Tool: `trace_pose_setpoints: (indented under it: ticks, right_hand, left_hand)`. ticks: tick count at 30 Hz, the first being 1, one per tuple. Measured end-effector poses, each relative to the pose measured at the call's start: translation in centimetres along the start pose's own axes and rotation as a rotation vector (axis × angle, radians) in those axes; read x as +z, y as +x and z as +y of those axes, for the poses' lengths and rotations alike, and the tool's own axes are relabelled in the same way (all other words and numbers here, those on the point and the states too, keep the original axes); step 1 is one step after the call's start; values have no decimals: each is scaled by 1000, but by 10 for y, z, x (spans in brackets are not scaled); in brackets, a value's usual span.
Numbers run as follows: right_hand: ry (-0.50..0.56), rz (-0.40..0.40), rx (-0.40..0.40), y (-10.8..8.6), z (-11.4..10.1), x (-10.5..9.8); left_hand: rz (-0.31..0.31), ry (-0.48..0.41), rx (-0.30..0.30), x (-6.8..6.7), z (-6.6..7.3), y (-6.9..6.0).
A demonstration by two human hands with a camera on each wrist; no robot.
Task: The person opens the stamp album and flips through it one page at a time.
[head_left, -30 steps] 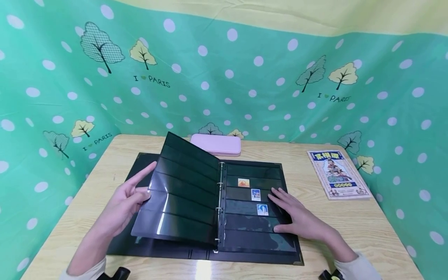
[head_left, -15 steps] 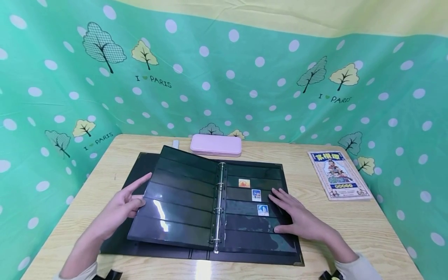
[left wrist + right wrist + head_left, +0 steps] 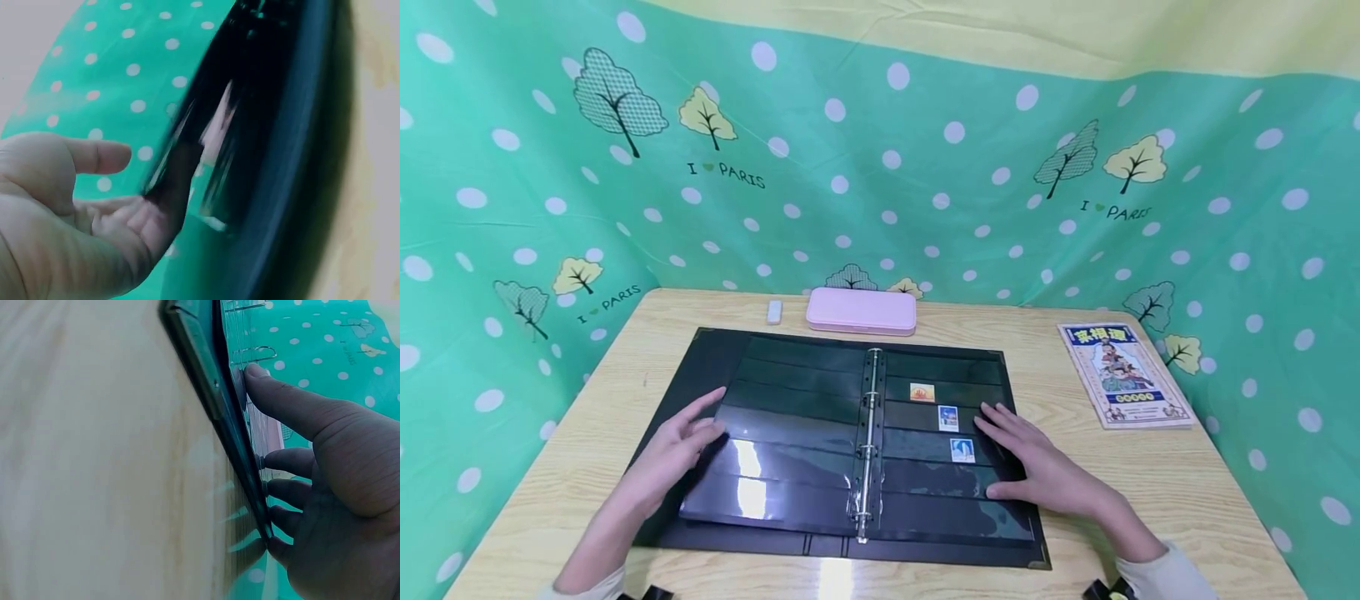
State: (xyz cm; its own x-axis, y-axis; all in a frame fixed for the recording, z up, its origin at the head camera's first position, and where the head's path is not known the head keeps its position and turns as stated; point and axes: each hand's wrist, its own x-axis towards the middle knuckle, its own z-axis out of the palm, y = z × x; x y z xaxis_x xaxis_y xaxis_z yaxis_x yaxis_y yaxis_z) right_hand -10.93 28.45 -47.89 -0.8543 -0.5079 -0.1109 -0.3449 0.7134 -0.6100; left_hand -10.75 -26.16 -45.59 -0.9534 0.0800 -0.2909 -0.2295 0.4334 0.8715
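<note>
A black ring-binder stamp album (image 3: 662,425) lies spread on the table. Its left page (image 3: 775,467) is nearly flat, with strips of glare across it. My left hand (image 3: 673,450) is at that page's outer edge; in the left wrist view, the thumb stands apart from the page while the fingers (image 3: 147,219) reach to its edge. My right hand (image 3: 1037,467) rests with spread fingertips on the right page (image 3: 940,517). Three small stamps sit in its pockets: an orange one (image 3: 922,392), a blue one (image 3: 948,417) and a blue-and-white one (image 3: 962,450).
Behind the album are a pink case (image 3: 861,311) and a small whitish block (image 3: 774,312). A printed booklet (image 3: 1126,375) lies at the right of the wooden table (image 3: 1150,492). A green dotted cloth (image 3: 925,167) hangs behind.
The left page has come down from a raised slant to nearly flat, uncovering the small whitish block. My left hand has let go of the page edge. My right hand has stayed put.
</note>
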Motion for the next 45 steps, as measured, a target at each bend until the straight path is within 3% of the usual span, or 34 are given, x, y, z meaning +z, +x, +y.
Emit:
trace_pose_setpoints:
  ticks: [4,10,19,24,33,38,45]
  right_hand:
    - [-8,-1,-4,0,1,1]
    - [-10,2,-4,0,1,1]
    - [-13,-3,5,1,2,0]
    - [-42,6,-6,0,1,-1]
    - [-127,81,-7,9,-3,-9]
    - [-115,138,11,20,-1,-17]
    - [-133,204,57,39,17,-31]
  left_hand:
    - [71,73,-7,10,-1,3]
    - [181,222,67,25,-6,6]
    - [238,304,140,34,-12,8]
    - [223,338,205,38,-17,10]
    - [113,384,344,49,-23,15]
    - [91,436,362,51,-23,15]
    - [86,434,351,51,-24,15]
